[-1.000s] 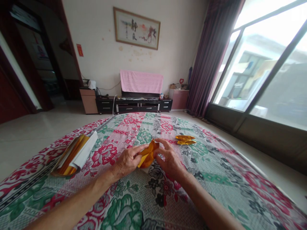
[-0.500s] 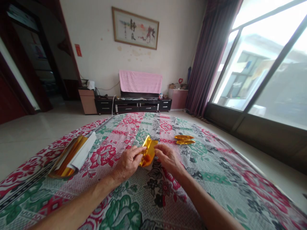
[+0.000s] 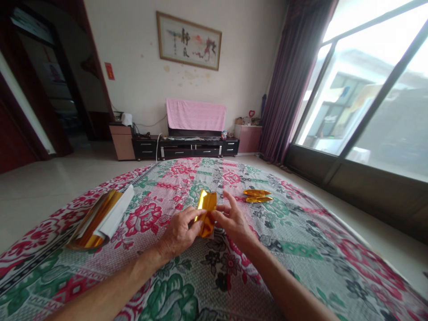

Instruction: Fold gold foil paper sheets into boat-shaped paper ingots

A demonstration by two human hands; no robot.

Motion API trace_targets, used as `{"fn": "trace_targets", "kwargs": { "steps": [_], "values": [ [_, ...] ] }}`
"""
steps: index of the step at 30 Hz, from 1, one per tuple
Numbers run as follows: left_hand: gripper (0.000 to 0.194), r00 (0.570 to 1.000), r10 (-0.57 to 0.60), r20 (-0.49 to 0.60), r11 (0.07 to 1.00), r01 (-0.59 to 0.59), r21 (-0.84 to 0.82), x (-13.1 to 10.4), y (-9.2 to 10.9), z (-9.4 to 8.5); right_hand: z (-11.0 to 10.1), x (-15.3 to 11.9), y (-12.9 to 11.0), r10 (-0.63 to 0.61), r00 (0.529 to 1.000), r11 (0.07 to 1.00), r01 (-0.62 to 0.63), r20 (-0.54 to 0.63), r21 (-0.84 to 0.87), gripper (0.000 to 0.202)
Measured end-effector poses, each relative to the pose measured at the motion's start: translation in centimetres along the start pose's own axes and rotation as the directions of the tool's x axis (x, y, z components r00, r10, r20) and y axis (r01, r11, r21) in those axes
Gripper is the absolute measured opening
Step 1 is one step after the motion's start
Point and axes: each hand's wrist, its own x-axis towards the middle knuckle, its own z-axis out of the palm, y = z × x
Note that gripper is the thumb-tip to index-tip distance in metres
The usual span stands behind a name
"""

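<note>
A shiny gold foil paper, partly folded with its long sides turned up, is held over the flowered tablecloth between my hands. My left hand pinches its left edge between thumb and fingers. On the opposite edge, my right hand grips with the thumb and a finger, while its index finger points up and away. Two folded gold paper pieces, long with pointed ends, lie side by side beyond my right hand. Off to the left rests a stack of gold and white paper sheets, curled at the near end.
The patterned tablecloth covers the round table. Past its far edge stand a low black TV cabinet and a screen under a pink cloth. A curtain and large windows are on the right.
The gold paper looks narrower, its sides drawn closer together, and sits slightly lower. My right index finger has lifted off and stretched upward. The paper stack and the folded pieces stayed put.
</note>
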Motion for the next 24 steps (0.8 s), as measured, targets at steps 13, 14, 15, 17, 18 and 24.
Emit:
{"fn": "trace_targets", "kwargs": {
  "steps": [13, 14, 15, 17, 18, 24],
  "values": [
    [0.048, 0.984, 0.156, -0.087, 0.986, -0.15, 0.077, -0.2, -0.2, -0.5, -0.8, 0.3, -0.2, -0.192, 0.98, 0.835, 0.191, 0.053, -0.516, 0.017],
    [0.051, 0.967, 0.211, -0.145, 0.97, -0.188, 0.155, -0.1, -0.4, -0.6, -1.0, 0.3, -0.5, -0.223, 0.971, 0.764, 0.229, 0.086, -0.603, 0.018],
    [0.054, 0.947, 0.271, -0.171, 0.945, -0.228, 0.234, -0.1, -0.6, -0.7, -1.2, 0.2, -0.8, -0.232, 0.963, 0.703, 0.263, 0.137, -0.66, 0.02],
    [0.053, 0.916, 0.384, -0.112, 0.876, -0.324, 0.357, 0.0, -0.7, -0.8, -1.4, -0.1, -1.4, -0.24, 0.94, 0.615, 0.341, 0.243, -0.711, 0.026],
    [0.05, 0.901, 0.431, -0.054, 0.838, -0.377, 0.395, 0.0, -0.7, -0.8, -1.5, -0.3, -1.7, -0.233, 0.929, 0.582, 0.369, 0.286, -0.724, 0.027],
    [0.023, 0.826, 0.522, 0.214, 0.702, -0.558, 0.443, -0.2, -0.3, -0.6, -1.3, -0.8, -1.7, -0.246, 0.892, 0.506, 0.452, 0.379, -0.735, 0.029]
  ]
}}
